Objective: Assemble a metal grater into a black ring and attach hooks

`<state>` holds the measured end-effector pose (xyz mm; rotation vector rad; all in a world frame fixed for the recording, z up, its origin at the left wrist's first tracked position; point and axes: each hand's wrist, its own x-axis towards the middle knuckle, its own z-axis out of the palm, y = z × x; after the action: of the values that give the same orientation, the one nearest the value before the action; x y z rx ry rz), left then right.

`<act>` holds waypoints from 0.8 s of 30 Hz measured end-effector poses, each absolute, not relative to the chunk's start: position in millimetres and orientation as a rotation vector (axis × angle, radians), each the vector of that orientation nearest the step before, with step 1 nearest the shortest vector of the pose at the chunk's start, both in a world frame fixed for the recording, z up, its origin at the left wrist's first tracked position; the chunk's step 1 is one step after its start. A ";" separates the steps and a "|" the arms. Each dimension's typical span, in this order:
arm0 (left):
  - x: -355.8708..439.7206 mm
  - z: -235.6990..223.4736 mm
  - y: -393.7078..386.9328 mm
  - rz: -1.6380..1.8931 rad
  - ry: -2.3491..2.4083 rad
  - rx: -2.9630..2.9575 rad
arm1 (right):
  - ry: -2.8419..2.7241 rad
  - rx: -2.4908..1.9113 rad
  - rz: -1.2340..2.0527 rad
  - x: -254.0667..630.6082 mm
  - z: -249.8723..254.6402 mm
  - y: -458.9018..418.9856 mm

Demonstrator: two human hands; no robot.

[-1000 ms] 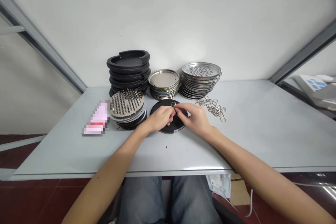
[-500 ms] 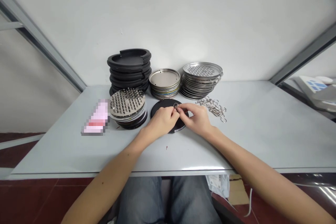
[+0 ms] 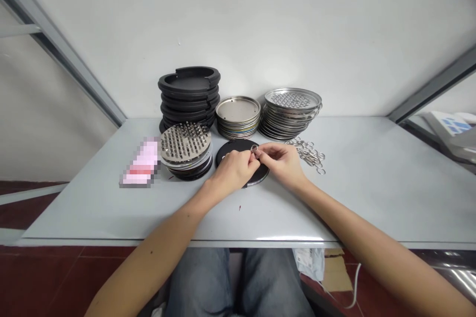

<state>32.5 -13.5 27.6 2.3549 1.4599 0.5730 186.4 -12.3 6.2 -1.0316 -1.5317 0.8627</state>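
Observation:
Over a round black disc [image 3: 238, 145] that lies flat on the table, my two hands meet, fingertips pressed together. Between them a small metal ring [image 3: 254, 148] sticks up; anything attached to it is hidden by the fingers. My left hand [image 3: 236, 168] is closed in a pinch at the ring's near side. From the right, my right hand [image 3: 285, 162] pinches the ring between thumb and index finger. Beside my right hand lies a loose pile of metal rings with straight shanks [image 3: 309, 154].
Black notched round trays [image 3: 189, 90] are stacked at the back left. In front stands a stack topped by a studded metal disc [image 3: 182, 144]. Shallow metal dishes [image 3: 238, 111] and perforated metal discs [image 3: 292, 100] are stacked near the wall. A blurred pink item [image 3: 143, 161] lies left.
The whole view has shifted slightly, so things appear a little further right. My hands stay together at the ring, with only small finger movement.

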 end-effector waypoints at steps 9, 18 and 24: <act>31.1 19.4 -6.2 0.799 1.191 2.213 | -1.404 -0.930 0.996 186.9 8.9 -11.2; 30.7 20.2 -5.8 0.859 1.102 2.124 | -1.280 -0.865 1.124 188.6 7.9 -10.8; 31.0 23.3 -6.7 0.813 1.132 2.093 | -1.422 -0.913 0.999 187.6 8.9 -14.6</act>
<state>31.0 -6.7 23.3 2.0926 1.1324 0.8134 187.6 -14.6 8.9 -0.9125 -1.4222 0.9988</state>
